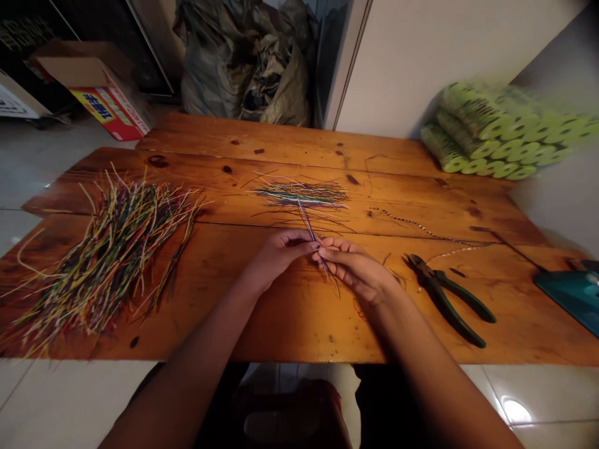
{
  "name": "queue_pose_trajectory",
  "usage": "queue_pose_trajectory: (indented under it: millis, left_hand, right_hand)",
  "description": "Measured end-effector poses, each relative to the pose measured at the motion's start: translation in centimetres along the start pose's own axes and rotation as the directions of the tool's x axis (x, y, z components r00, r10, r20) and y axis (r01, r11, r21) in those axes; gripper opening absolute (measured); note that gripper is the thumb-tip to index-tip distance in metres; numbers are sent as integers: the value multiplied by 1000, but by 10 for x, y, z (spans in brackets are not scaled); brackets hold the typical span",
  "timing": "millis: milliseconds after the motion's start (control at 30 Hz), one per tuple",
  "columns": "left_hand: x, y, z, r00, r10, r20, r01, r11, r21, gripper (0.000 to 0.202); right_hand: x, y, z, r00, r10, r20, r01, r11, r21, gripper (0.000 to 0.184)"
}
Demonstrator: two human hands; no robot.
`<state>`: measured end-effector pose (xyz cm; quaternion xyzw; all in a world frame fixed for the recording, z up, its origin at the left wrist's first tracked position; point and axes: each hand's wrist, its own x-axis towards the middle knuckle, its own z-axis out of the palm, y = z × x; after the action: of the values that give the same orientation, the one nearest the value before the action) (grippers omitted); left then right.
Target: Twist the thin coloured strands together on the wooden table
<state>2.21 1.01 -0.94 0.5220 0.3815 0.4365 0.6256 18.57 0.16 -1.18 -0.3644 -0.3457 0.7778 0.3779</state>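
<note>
Between the pinched fingertips of my left hand and my right hand is a thin bundle of wires, purple and whitish, held over the front middle of the table. Its upper end points away from me, and fine loose ends stick out below my fingers. Just beyond my hands lies a flat spread of cut wires in several colours. To the left sits a large, tangled heap of coloured wires. Green-handled cutting pliers lie to the right of my right hand, jaws pointing away.
A twisted two-tone cord lies on the wooden table at right, near a teal object by the edge. Green rolls are stacked at back right. Beyond the table stand an open carton and dark sacks.
</note>
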Motion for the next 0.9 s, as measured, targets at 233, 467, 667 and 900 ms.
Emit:
queue_pose_trajectory:
  millis: [233, 467, 667, 900]
  left_hand:
    - [0, -3, 0, 1000, 17, -24, -15, 998, 65, 11]
    - [-3, 4, -7, 982, -29, 186, 25, 999, 26, 14]
    - [-1, 1, -10, 975, -110, 193, 107, 994, 22, 21]
    - [1, 0, -7, 984, -145, 103, 145, 989, 5, 15]
  right_hand:
    - [-2, -2, 0, 998, 30, 60, -32, 998, 45, 14]
    - [-3, -4, 3, 998, -58, 7, 58, 998, -10, 17]
    - [-4, -6, 6, 997, -60, -39, 57, 996, -67, 18]
    - [-2, 0, 10, 988, -131, -77, 122, 986, -113, 21]
